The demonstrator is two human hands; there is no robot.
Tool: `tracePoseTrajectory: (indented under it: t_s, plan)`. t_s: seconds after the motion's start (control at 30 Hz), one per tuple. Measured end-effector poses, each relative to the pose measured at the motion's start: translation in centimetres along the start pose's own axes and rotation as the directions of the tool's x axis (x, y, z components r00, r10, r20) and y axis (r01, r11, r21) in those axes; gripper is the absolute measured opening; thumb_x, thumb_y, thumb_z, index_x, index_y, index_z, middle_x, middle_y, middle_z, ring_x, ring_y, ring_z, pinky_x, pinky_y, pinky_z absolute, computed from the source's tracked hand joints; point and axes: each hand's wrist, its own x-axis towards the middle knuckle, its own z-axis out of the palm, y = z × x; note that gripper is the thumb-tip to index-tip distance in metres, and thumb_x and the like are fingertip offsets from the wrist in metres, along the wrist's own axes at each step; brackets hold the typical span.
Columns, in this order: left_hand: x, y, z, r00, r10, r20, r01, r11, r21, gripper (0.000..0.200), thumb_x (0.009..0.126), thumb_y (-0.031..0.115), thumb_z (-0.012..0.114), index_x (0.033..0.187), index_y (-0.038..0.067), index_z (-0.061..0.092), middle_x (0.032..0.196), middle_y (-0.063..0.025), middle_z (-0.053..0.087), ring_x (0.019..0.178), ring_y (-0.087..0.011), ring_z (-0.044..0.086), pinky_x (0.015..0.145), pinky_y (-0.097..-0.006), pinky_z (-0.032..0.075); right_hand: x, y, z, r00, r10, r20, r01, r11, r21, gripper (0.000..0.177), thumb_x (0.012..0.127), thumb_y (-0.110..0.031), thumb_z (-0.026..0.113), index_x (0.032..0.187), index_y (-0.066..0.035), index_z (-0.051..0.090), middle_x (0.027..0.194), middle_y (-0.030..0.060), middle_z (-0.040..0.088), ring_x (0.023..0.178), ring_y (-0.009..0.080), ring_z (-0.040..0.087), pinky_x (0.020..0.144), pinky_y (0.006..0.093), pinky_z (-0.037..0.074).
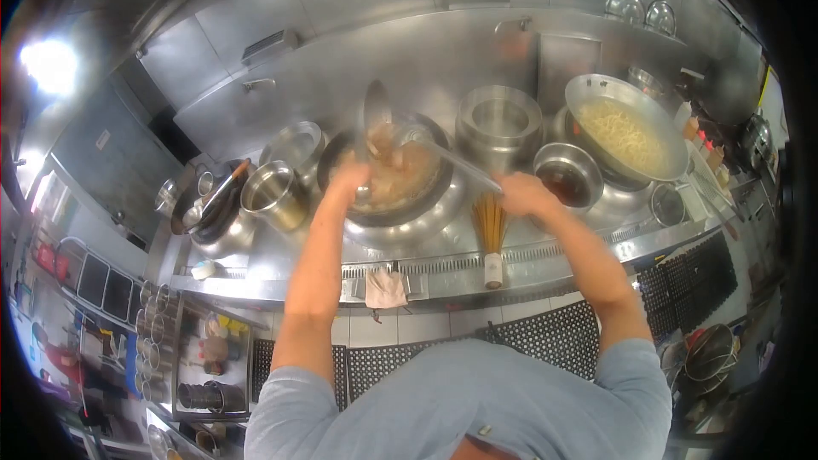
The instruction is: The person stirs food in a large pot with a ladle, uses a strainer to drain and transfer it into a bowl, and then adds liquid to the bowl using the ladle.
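Note:
A wok point(400, 211) of steaming, light brown liquid and food stands on the stove in front of me. My left hand point(351, 179) is closed at the wok's left side, around what looks like the handle of a dark ladle point(376, 104). That ladle is tilted up over the wok, and brownish pieces of food point(383, 143) show just below it. My right hand point(521, 193) grips a long metal-handled utensil point(464, 164) that reaches left into the wok. Blur and steam hide its head. Below my right hand, a bamboo wok brush point(490, 238) lies on the counter.
A large tilted pan of noodles point(626, 132) stands right, beside a bowl of dark liquid point(564, 183). Metal pots point(500, 119) are behind, another pot point(274, 196) is left. A second wok point(213, 204) holds utensils. A folded cloth point(385, 288) hangs at the front edge.

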Motion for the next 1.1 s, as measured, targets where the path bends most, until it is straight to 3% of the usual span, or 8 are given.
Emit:
tracePoseTrajectory:
  t_s: [0.3,0.4,0.5,0.6,0.67,0.73,0.83,1.1]
  plan:
    - [0.7,0.6,-3.2,0.998,-0.051,0.048,0.048,0.997,0.060,0.013,0.073,0.001,0.059,0.081,-0.010,0.058,0.064,-0.0121,0.056,0.049,-0.0196,0.054,0.043,-0.0346,0.042,-3.1,2.9,-4.2,0.999,-0.018,-0.031,0.016,0.996,-0.083,0.046,0.078,-0.012,0.057,0.123,-0.008,0.048,0.093,0.0225,0.064,0.091,0.0392,0.062,0.079,0.0487,0.048]
    - [3.5,-1.7,-5.5,1.000,-0.003,0.014,0.000,0.975,0.222,0.015,0.072,0.001,0.060,0.081,-0.012,0.059,0.065,-0.0128,0.057,0.051,-0.0207,0.056,0.044,-0.0341,0.043,-4.4,4.3,-6.3,0.998,-0.062,-0.025,0.057,0.987,-0.151,0.049,0.077,-0.010,0.056,0.125,-0.007,0.049,0.094,0.0230,0.064,0.092,0.0379,0.063,0.079,0.0469,0.049]
    - [6.5,-4.3,-7.1,0.984,-0.022,-0.176,0.081,0.937,0.339,0.031,0.072,0.016,0.060,0.087,-0.011,0.066,0.088,-0.0214,0.068,0.077,-0.0313,0.067,0.067,-0.0388,0.049,-5.0,4.5,-7.2,0.998,-0.064,0.002,0.063,0.971,-0.233,0.047,0.077,-0.010,0.056,0.124,-0.007,0.050,0.092,0.0232,0.064,0.090,0.0381,0.063,0.078,0.0467,0.049]
    - [9.9,-7.8,-8.4,0.970,0.073,-0.231,0.059,0.853,0.519,0.030,0.071,0.015,0.060,0.086,-0.009,0.067,0.090,-0.0234,0.068,0.079,-0.0354,0.067,0.072,-0.0411,0.050,-5.1,3.7,-6.3,1.000,-0.031,0.004,0.031,0.955,-0.296,0.043,0.079,-0.010,0.054,0.121,-0.008,0.052,0.089,0.0229,0.064,0.088,0.0395,0.063,0.077,0.0472,0.049]
    - [11.9,-10.7,-9.7,0.993,0.118,-0.013,-0.080,0.742,0.666,0.030,0.071,0.014,0.060,0.091,-0.009,0.066,0.095,-0.0269,0.066,0.082,-0.0360,0.067,0.073,-0.0407,0.051,-4.0,4.0,-3.5,0.998,-0.058,-0.014,0.050,0.945,-0.324,0.041,0.079,-0.010,0.054,0.120,-0.006,0.052,0.089,0.0224,0.065,0.088,0.0393,0.063,0.076,0.0477,0.049]
    - [9.6,-9.5,-8.7,1.000,-0.013,-0.027,0.026,0.811,0.584,0.027,0.071,0.009,0.059,0.094,-0.004,0.066,0.091,-0.0230,0.067,0.075,-0.0322,0.067,0.066,-0.0403,0.052,-2.8,3.6,-1.0,0.997,-0.068,0.042,0.079,0.934,-0.349,0.043,0.078,-0.012,0.057,0.121,-0.005,0.051,0.089,0.0191,0.066,0.085,0.0362,0.065,0.073,0.0456,0.051]
    - [4.7,-7.4,-7.6,0.966,-0.250,0.069,0.254,0.965,-0.068,0.001,0.075,0.003,0.058,0.076,0.003,0.058,0.061,-0.0104,0.057,0.048,-0.0214,0.055,0.041,-0.0327,0.041,-0.8,2.7,2.4,0.995,-0.078,0.063,0.094,0.945,-0.314,0.041,0.079,-0.012,0.058,0.119,-0.003,0.052,0.089,0.0180,0.067,0.085,0.0351,0.065,0.072,0.0445,0.052]
    - [2.9,-11.6,-7.7,0.912,-0.285,0.295,0.395,0.804,-0.444,0.009,0.080,0.005,0.055,0.074,0.008,0.048,0.058,-0.0043,0.053,0.045,-0.0145,0.052,0.039,-0.0292,0.043,3.6,-0.4,6.7,0.994,-0.099,0.040,0.102,0.991,-0.083,0.036,0.080,-0.010,0.054,0.114,-0.002,0.053,0.094,0.0202,0.066,0.091,0.0365,0.064,0.078,0.0449,0.051]
